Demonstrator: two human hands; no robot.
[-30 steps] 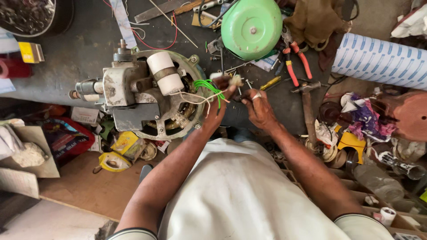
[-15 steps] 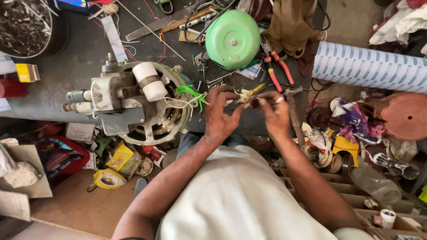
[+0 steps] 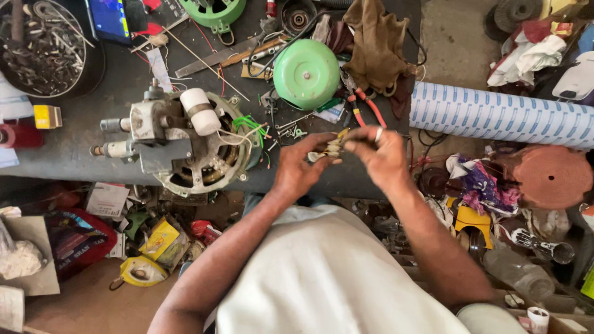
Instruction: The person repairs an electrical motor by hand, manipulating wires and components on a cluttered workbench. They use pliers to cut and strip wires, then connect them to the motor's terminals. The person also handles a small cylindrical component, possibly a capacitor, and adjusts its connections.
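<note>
At the centre of the frame, a small bundle of pale wire ends with a yellowish tip [image 3: 332,147] is pinched between both hands above the near edge of the dark grey workbench [image 3: 74,162]. The left hand [image 3: 301,166] is closed around the bundle from below, its fingertips pressed together on it. The right hand [image 3: 380,154] is curled over the bundle from the right, thumb and forefinger pinching its end; a pale ring is seen on one finger.

To the left of the hands, an opened grey metal electric motor with a white cylindrical capacitor [image 3: 179,145] is lying on the workbench, with green and white leads [image 3: 250,127] trailing from it towards the hands. Just above the hands, a round green metal cover [image 3: 306,74] is resting beside red-handled pliers [image 3: 365,106]. At the right of the frame, a white roll patterned with blue [image 3: 501,114] is laid across.
</note>
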